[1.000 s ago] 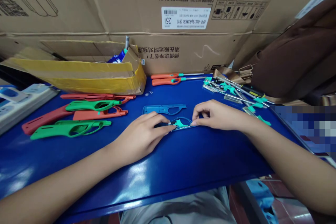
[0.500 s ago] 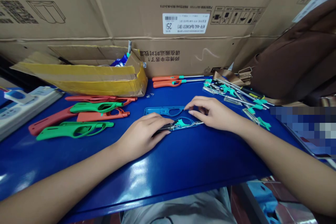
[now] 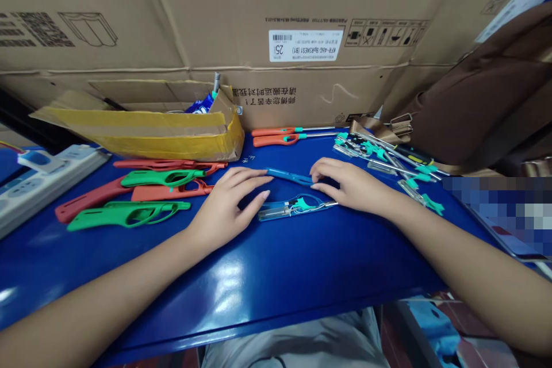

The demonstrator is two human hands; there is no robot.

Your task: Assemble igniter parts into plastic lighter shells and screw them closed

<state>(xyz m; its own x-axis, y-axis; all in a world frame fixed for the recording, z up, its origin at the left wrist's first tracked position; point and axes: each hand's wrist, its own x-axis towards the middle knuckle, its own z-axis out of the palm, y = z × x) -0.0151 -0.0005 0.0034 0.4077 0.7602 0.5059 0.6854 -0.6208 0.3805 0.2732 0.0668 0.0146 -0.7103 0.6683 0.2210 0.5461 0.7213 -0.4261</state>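
Left hand [image 3: 229, 196]: thumb wide, fingertips at slim blue plastic shell [image 3: 283, 174].
Shell: between both hands, long axis nearly nine-to-three.
Parts-filled blue plastic half [image 3: 282, 210]: shell's six o'clock, just beside.
Right hand [image 3: 350, 184]: narrow pinch, shell's three-o'clock end.

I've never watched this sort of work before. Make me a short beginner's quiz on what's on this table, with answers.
1. What colour is the shell piece spanning the gap between the left hand and the right hand? a) red b) blue c) green
2. True or false: the green shells lie nearer the left hand than the right hand.
3. Fill in: beyond the hands lie ____ orange handles with metal rods.

Key: 1. b; 2. true; 3. two.
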